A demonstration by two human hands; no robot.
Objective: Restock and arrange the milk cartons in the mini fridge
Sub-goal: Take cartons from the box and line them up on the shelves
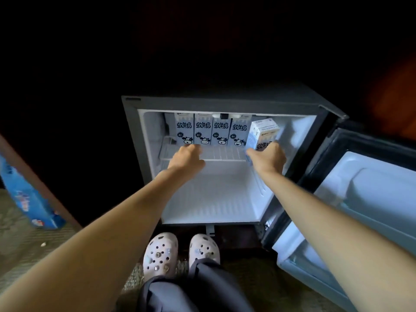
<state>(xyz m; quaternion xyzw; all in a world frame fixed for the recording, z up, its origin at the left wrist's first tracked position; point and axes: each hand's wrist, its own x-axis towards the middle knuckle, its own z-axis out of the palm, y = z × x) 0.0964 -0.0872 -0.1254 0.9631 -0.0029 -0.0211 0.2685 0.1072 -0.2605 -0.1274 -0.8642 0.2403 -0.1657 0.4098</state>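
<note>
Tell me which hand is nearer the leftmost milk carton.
Left: the left hand sits just before the leftmost milk carton; right hand grips a tilted carton past the row's other end.

Wire shelf (225, 153) front free; carton row (202, 129) blocks back; held carton (262, 132) at rt end; btm compartment (209, 199) open.

Dark room; fridge interior (213, 194) glows; edges curve, slightly blurred.
</note>
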